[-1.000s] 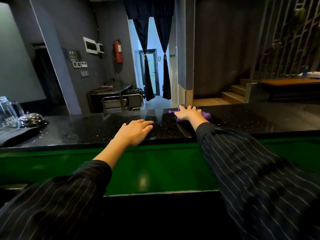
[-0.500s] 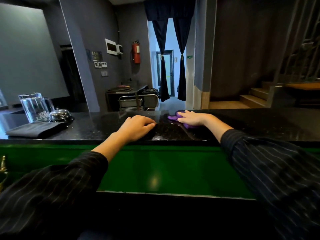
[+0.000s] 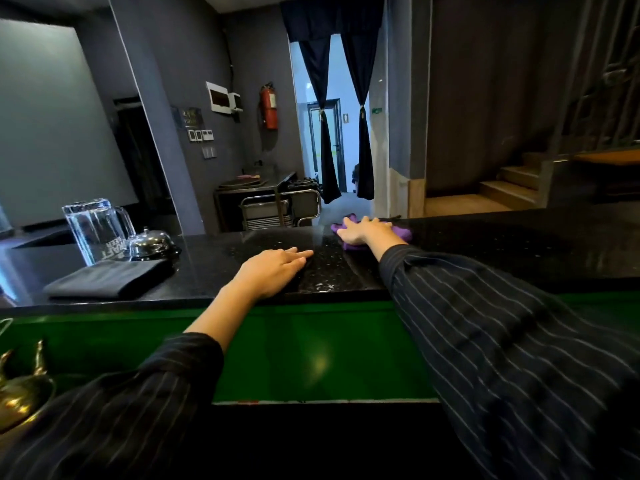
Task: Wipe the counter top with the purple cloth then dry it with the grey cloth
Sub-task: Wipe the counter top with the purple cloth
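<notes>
Purple cloth (image 3: 401,233) lies at the black counter top's (image 3: 502,247) far edge, pressed under the flat, spread right hand (image 3: 363,232). The left hand (image 3: 273,271) rests open, gripping nothing. A folded grey cloth (image 3: 107,280) lies beside an empty glass pitcher (image 3: 95,228).

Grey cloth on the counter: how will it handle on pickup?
The grey cloth lies folded flat, so it is probably soft and will likely unfold and droop when lifted. It looks thin, so probably light. On the glossy counter top it may slide rather than bunch.
</notes>
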